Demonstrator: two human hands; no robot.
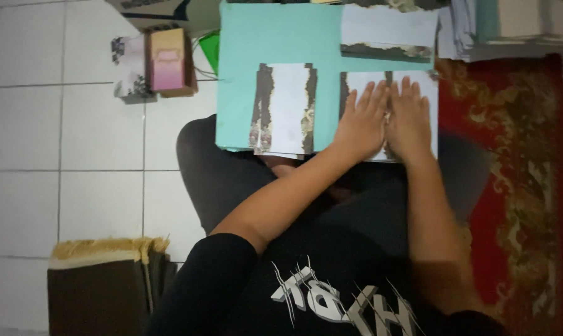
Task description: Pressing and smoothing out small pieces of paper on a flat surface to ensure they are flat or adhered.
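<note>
Both the left hand (360,124) and the right hand (409,119) lie flat, fingers spread, pressing a white card (428,93) right of centre on a turquoise board (275,37). Another card (284,107) lies just left; a pink box (167,61) stands upper left, a red rug (524,155) at right.

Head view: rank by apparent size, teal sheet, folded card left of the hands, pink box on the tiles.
1. teal sheet, clearly largest.
2. folded card with dark patterned edges.
3. pink box, looks slightly smaller than the card, though close, so that order is unsure.
</note>
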